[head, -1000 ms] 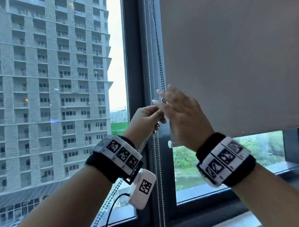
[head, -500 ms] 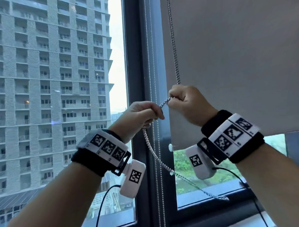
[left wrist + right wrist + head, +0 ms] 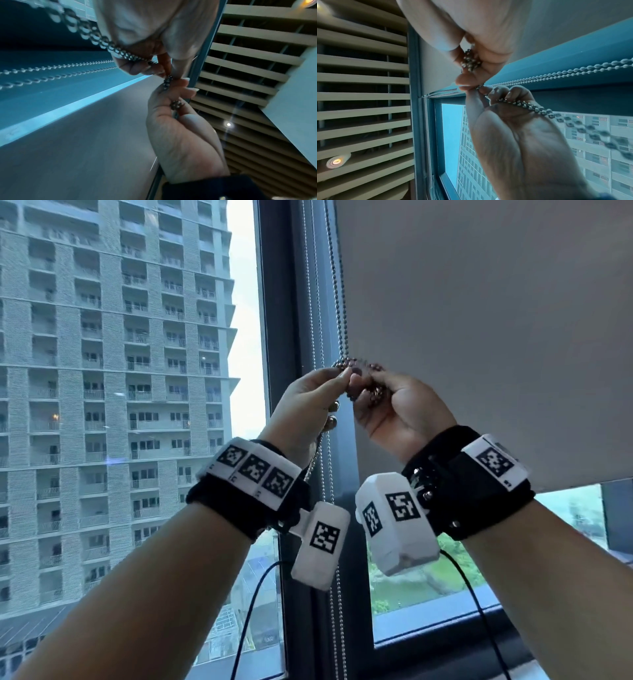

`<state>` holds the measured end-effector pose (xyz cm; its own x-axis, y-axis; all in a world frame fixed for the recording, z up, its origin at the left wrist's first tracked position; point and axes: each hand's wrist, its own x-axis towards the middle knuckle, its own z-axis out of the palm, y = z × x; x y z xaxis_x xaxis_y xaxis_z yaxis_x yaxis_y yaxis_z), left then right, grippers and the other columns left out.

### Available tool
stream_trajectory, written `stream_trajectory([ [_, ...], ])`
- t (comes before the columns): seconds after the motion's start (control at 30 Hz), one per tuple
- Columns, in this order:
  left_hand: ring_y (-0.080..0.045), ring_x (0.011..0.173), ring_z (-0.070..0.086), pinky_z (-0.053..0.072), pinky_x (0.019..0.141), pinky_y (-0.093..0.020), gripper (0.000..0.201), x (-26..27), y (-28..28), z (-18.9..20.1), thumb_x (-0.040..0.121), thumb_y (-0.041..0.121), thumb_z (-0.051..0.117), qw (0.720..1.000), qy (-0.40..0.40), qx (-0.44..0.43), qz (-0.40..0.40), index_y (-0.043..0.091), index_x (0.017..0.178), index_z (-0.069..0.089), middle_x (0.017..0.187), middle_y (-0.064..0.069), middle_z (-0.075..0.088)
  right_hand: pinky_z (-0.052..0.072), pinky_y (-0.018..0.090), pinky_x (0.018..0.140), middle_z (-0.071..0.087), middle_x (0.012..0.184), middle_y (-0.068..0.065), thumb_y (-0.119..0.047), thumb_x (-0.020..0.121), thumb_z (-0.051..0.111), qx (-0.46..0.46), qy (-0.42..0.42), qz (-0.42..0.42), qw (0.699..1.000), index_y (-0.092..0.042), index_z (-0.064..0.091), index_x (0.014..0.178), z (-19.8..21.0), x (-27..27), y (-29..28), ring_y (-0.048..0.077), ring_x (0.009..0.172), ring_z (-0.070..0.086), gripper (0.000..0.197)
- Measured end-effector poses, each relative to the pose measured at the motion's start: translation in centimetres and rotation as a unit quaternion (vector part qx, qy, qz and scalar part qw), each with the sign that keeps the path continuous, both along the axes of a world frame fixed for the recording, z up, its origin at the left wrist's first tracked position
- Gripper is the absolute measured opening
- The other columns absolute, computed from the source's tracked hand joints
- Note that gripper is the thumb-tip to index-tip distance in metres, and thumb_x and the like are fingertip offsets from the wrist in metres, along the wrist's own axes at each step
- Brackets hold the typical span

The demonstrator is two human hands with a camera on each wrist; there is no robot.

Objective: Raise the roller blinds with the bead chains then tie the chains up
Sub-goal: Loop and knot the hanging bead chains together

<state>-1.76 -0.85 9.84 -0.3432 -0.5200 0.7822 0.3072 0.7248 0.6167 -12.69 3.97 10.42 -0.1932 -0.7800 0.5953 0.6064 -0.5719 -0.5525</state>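
Both hands clench the metal bead chain beside the roller blind: left hand pinches one strand, right hand grasps bunched loops. Limp, slippery beads probably want pinching close to the knot.

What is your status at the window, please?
Left hand and right hand both pinch the chain, bunched between the fingertips. Blind part down. Nothing in the way.
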Motion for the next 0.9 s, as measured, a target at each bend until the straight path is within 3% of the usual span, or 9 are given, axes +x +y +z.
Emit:
stream_trajectory([
  [0.07,0.000,0.051,0.044,0.033,0.051,-0.017,0.011,0.1,-0.1,0.1,0.091,0.028,0.058,1.000,-0.001,-0.007,0.009,0.020,0.086,0.064,0.066,0.013,0.056,0.050,0.021,0.043,0.056,0.083,0.011,-0.001,0.091,0.042,0.008,0.000,-0.074,0.997,-0.007,0.051,0.106,-0.1,-0.1,-0.3,0.014,0.055,0.063,0.019],
  [0.13,0.001,0.055,0.049,0.035,0.052,-0.016,0.017,0.1,0.1,0.1,0.093,0.030,0.052,1.000,-0.013,-0.010,0.025,0.022,0.079,0.058,0.068,0.013,0.058,0.050,0.025,0.049,0.055,0.077,0.005,0.001,0.088,0.044,-0.004,0.072,-0.253,0.965,-0.019,0.050,0.083,-0.4,-0.2,-0.6,0.016,0.064,0.058,0.022],
  [0.23,-0.003,0.063,0.055,0.036,0.059,-0.022,0.022,0.1,0.4,0.0,0.096,0.030,0.044,1.000,-0.028,0.008,-0.004,0.021,0.078,0.054,0.075,0.007,0.059,0.048,0.029,0.056,0.059,0.074,0.000,0.003,0.084,0.047,-0.086,0.210,-0.491,0.841,-0.025,0.054,0.068,-1.0,-0.1,-1.2,0.018,0.069,0.057,0.033],
  [0.33,-0.004,0.069,0.059,0.037,0.064,-0.026,0.025,0.1,0.5,-0.3,0.097,0.031,0.041,0.997,-0.057,0.026,-0.043,0.022,0.084,0.060,0.078,0.006,0.063,0.051,0.021,0.061,0.065,0.079,-0.002,-0.003,0.087,0.046,-0.078,0.333,-0.550,0.762,-0.018,0.070,0.089,-1.0,-0.2,-1.0,0.013,0.066,0.060,0.028],
  [0.4,-0.009,0.076,0.058,0.037,0.067,-0.029,0.024,0.2,0.4,-0.4,0.098,0.031,0.039,0.993,-0.079,0.045,-0.071,0.017,0.096,0.059,0.087,0.002,0.063,0.044,0.013,0.057,0.062,0.083,0.002,-0.011,0.093,0.044,-0.026,0.394,-0.485,0.780,-0.009,0.069,0.103,-0.7,-0.5,-0.8,0.013,0.068,0.054,0.027],
  [0.5,-0.013,0.082,0.056,0.037,0.072,-0.033,0.029,0.7,0.3,-0.3,0.097,0.030,0.034,0.980,-0.116,0.080,-0.142,0.021,0.075,0.051,0.089,0.001,0.061,0.041,0.031,0.075,0.058,0.086,0.005,-0.020,0.095,0.043,-0.011,0.393,-0.334,0.856,-0.014,0.068,0.083,-0.6,-0.4,-0.3,0.022,0.082,0.048,0.028],
  [0.67,-0.013,0.078,0.054,0.042,0.070,-0.030,0.034,1.6,0.6,0.0,0.097,0.030,0.033,0.963,-0.140,0.088,-0.215,0.022,0.066,0.046,0.086,0.002,0.057,0.040,0.031,0.066,0.060,0.059,-0.006,-0.014,0.091,0.041,-0.009,0.367,-0.155,0.917,-0.015,0.060,0.074,0.5,-1.0,0.2,0.010,0.058,0.054,0.025],
  [0.8,-0.013,0.082,0.056,0.043,0.070,-0.027,0.025,1.5,0.7,-0.2,0.098,0.028,0.035,0.958,-0.141,0.088,-0.233,0.022,0.079,0.050,0.086,0.004,0.058,0.043,0.019,0.042,0.054,0.050,-0.004,-0.012,0.094,0.045,0.014,0.285,-0.165,0.944,-0.010,0.057,0.080,1.3,-0.3,-0.1,0.005,0.041,0.051,0.019],
  [0.9,-0.010,0.085,0.059,0.042,0.074,-0.028,0.020,1.4,0.1,-0.5,0.098,0.028,0.041,0.973,-0.123,0.073,-0.181,0.022,0.088,0.057,0.092,0.004,0.062,0.043,0.024,0.054,0.057,0.063,-0.002,-0.022,0.094,0.050,0.007,0.308,-0.333,0.891,-0.016,0.059,0.075,0.9,-0.3,-0.9,0.010,0.055,0.052,0.023],
])
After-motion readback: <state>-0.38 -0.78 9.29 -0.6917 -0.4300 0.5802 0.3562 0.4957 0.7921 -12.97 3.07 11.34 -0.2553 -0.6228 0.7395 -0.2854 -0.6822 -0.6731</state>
